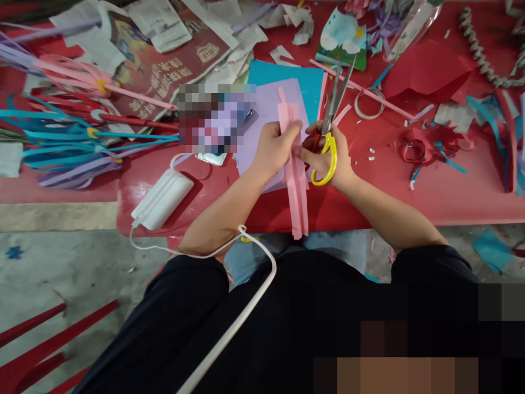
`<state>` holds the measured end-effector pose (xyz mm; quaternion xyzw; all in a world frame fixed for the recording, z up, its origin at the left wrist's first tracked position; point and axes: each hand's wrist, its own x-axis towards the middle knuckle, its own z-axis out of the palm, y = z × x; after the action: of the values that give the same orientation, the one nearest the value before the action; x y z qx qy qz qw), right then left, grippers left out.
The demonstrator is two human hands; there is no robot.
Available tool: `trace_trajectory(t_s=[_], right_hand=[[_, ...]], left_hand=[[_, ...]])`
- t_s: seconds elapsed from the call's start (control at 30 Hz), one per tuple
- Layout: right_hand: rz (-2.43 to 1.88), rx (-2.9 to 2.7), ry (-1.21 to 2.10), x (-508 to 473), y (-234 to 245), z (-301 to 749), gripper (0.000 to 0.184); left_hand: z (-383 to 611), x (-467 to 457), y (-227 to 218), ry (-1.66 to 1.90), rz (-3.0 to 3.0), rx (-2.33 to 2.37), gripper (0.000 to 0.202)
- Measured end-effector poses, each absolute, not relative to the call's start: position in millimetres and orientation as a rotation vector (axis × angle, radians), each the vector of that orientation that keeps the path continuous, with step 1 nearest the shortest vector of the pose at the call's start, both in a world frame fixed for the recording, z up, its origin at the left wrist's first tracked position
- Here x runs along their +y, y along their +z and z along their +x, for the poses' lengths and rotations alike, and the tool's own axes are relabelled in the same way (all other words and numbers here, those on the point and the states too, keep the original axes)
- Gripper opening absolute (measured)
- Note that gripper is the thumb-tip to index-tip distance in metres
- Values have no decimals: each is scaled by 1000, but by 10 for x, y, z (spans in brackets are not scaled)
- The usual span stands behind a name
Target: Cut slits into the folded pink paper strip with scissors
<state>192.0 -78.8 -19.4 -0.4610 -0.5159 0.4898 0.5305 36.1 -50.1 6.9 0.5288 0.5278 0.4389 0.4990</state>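
Observation:
My left hand [275, 148] pinches a folded pink paper strip [296, 186] that hangs down past the red table's front edge [369, 210]. My right hand [330, 158] grips yellow-and-red handled scissors [331, 117], blades slightly apart and pointing up and away, just right of the strip. Under both hands lie a lilac paper sheet [266, 109] and a blue sheet [299, 76].
A white power bank [163, 198] with a white cable [229, 328] lies at the table's front left. Paper flowers on coloured sticks [82, 142] are piled left. Newspapers [164, 49], a tape ring [369, 104], red paper [426, 71] and scraps cover the rest.

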Motion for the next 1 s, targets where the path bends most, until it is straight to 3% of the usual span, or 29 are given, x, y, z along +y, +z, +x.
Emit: trace_trajectory(t_s=[0.17,0.43,0.87,1.0], right_hand=[[-1157,-1269,1098,-701,-154,1995,59],[-1168,-1186,977,-559,-91,2131,66],[-1133,-1083,788,-413,9,2325,61],[-1134,-1048,691,-309,40,2493,51]], left_hand=[[384,-500,62,962,1205,1117,51],[408,-507,15,972,1170,1020,30],[465,-609,-58,743,1127,813,60],[444,-620,-58,706,1218,868,47]])
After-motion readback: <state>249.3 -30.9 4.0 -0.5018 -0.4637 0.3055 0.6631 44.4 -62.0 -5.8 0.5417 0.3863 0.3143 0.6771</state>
